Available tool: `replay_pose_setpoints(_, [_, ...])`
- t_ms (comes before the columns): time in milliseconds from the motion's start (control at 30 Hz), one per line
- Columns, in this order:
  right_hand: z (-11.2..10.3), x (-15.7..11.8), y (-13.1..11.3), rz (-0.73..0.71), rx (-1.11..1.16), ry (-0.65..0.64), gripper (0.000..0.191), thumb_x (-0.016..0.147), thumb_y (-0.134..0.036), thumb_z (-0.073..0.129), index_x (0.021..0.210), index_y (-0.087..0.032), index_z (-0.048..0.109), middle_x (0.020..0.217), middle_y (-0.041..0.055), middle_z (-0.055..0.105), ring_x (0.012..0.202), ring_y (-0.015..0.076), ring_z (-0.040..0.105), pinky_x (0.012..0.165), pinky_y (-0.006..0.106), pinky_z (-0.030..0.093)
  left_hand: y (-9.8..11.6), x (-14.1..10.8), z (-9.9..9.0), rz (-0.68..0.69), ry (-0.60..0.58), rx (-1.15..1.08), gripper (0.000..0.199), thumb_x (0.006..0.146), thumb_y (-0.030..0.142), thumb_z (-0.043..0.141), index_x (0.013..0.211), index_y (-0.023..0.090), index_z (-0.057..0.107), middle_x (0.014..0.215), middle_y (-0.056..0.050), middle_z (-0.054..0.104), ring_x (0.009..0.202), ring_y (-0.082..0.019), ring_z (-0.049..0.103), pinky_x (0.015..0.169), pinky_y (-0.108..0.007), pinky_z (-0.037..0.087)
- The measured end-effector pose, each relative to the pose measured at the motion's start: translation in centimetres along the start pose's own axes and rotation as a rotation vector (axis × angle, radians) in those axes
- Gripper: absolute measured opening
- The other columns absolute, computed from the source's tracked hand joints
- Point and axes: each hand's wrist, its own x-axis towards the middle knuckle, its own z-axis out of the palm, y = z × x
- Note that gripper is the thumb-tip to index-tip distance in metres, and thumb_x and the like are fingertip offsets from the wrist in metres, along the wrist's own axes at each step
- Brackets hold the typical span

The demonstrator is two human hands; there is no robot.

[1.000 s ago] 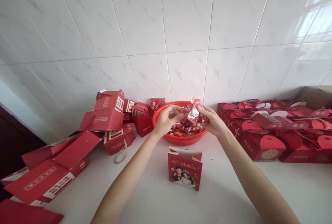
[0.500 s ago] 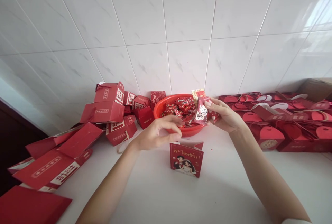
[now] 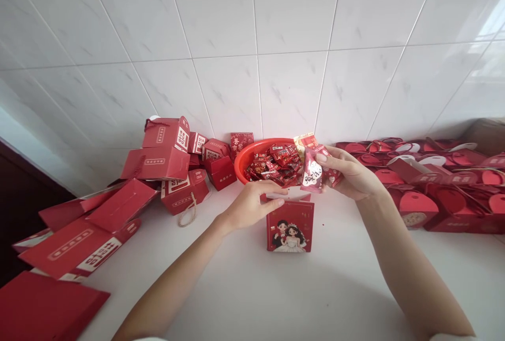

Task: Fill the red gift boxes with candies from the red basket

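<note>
White glazed wall tiles (image 3: 221, 14), grey-veined, laid in large panels with thin joints, rising behind the whole working area. White tabletop (image 3: 236, 293), smooth, its back meeting the tiles; pale surface extends from the middle toward the viewer between two bare forearms, with strips to either side of centre. Rows of red card boxes (image 3: 418, 204), closely packed along the right, round-topped flaps raised, bounding the working room on that side. Stacked red boxes (image 3: 155, 164), at left, several tilted or overlapping, with white character panels, bounding the other side. Orange-red plastic basket (image 3: 248, 156), round, set back near the wall; contents, a loose heap of wrapped sweets (image 3: 276, 164), mainly red. Open-topped box (image 3: 292, 214), one, red card, upright on the tabletop just in front of the basket; front printed with a cartoon couple in wedding dress; interior contents hidden. Left hand (image 3: 248, 206), at the box's upper left corner, thumb and fingers narrowly parted; whether they grip the card cannot be told. Right hand (image 3: 351, 175), raised at the basket's right side, thumb pressed over a small bunch of packets: one crimson packet (image 3: 311, 172) with white patch and dark characters, one cream-and-gold packet (image 3: 304, 141) behind it.
</note>
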Motion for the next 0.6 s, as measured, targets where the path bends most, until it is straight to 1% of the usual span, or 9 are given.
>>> replay_pose_setpoints(100, [0.0, 0.1, 0.0, 0.021, -0.020, 0.001, 0.031, 0.071, -0.039, 0.086, 0.091, -0.018, 0.075, 0.072, 0.0008, 0.069, 0.055, 0.0124, 0.062, 0.044, 0.019, 0.051, -0.3, 0.2, -0.1, -0.002, 0.103, -0.011, 0.018, 0.085, 0.029, 0.074, 0.099, 0.022, 0.082, 0.105, -0.006, 0.079, 0.101, -0.026, 0.073, 0.089, -0.035, 0.058])
replay_pose_setpoints(200, [-0.1, 0.4, 0.3, 0.040, -0.042, 0.009, 0.033, 0.071, -0.038, 0.086, 0.093, -0.017, 0.074, 0.070, 0.0008, 0.069, 0.054, 0.0126, 0.062, 0.044, 0.020, 0.051, -0.6, 0.2, -0.1, -0.005, 0.138, -0.041, 0.018, 0.087, 0.036, 0.073, 0.094, 0.023, 0.083, 0.100, -0.006, 0.080, 0.096, -0.027, 0.074, 0.087, -0.037, 0.059])
replay_pose_setpoints(267, [-0.1, 0.6, 0.5, 0.060, -0.054, 0.008, 0.034, 0.071, -0.038, 0.086, 0.094, -0.016, 0.073, 0.070, 0.0017, 0.069, 0.054, 0.0130, 0.062, 0.045, 0.021, 0.052, -0.8, 0.2, 0.0, -0.047, 0.123, -0.054, 0.020, 0.084, 0.037, 0.076, 0.097, 0.024, 0.083, 0.101, -0.006, 0.080, 0.098, -0.028, 0.074, 0.088, -0.038, 0.059])
replay_pose_setpoints(367, [0.1, 0.8, 0.7, 0.101, -0.093, 0.018, 0.037, 0.069, -0.037, 0.087, 0.095, -0.014, 0.073, 0.072, 0.0035, 0.070, 0.055, 0.0142, 0.064, 0.045, 0.023, 0.053, -0.7, 0.0, 0.0, -0.112, 0.046, -0.032, 0.035, 0.077, 0.039, 0.083, 0.108, 0.024, 0.080, 0.113, -0.006, 0.078, 0.109, -0.030, 0.071, 0.095, -0.039, 0.057])
replay_pose_setpoints(467, [0.4, 0.9, 1.0, 0.120, -0.157, 0.029, 0.041, 0.068, -0.038, 0.087, 0.097, -0.014, 0.072, 0.080, 0.0057, 0.073, 0.061, 0.0170, 0.067, 0.046, 0.024, 0.055, -0.3, 0.0, -0.4, -0.131, -0.015, 0.002, 0.047, 0.074, 0.041, 0.085, 0.118, 0.025, 0.077, 0.122, -0.006, 0.075, 0.118, -0.031, 0.067, 0.103, -0.039, 0.053])
replay_pose_setpoints(533, [0.6, 0.9, 1.4, 0.083, -0.216, 0.018, 0.042, 0.071, -0.040, 0.085, 0.101, -0.014, 0.071, 0.087, 0.0075, 0.074, 0.068, 0.0189, 0.070, 0.049, 0.025, 0.056, -0.1, -0.1, -0.6, -0.159, -0.033, 0.015, 0.051, 0.074, 0.042, 0.085, 0.121, 0.025, 0.075, 0.125, -0.006, 0.074, 0.122, -0.030, 0.065, 0.104, -0.038, 0.052])
replay_pose_setpoints(600, [0.6, 0.9, 1.7, -0.005, -0.296, 0.012, 0.041, 0.074, -0.040, 0.083, 0.104, -0.015, 0.070, 0.091, 0.0076, 0.074, 0.072, 0.0192, 0.071, 0.053, 0.025, 0.056, 0.1, -0.1, -0.8, -0.194, -0.046, 0.038, 0.054, 0.074, 0.045, 0.084, 0.123, 0.024, 0.074, 0.128, -0.006, 0.072, 0.125, -0.030, 0.063, 0.105, -0.037, 0.051])
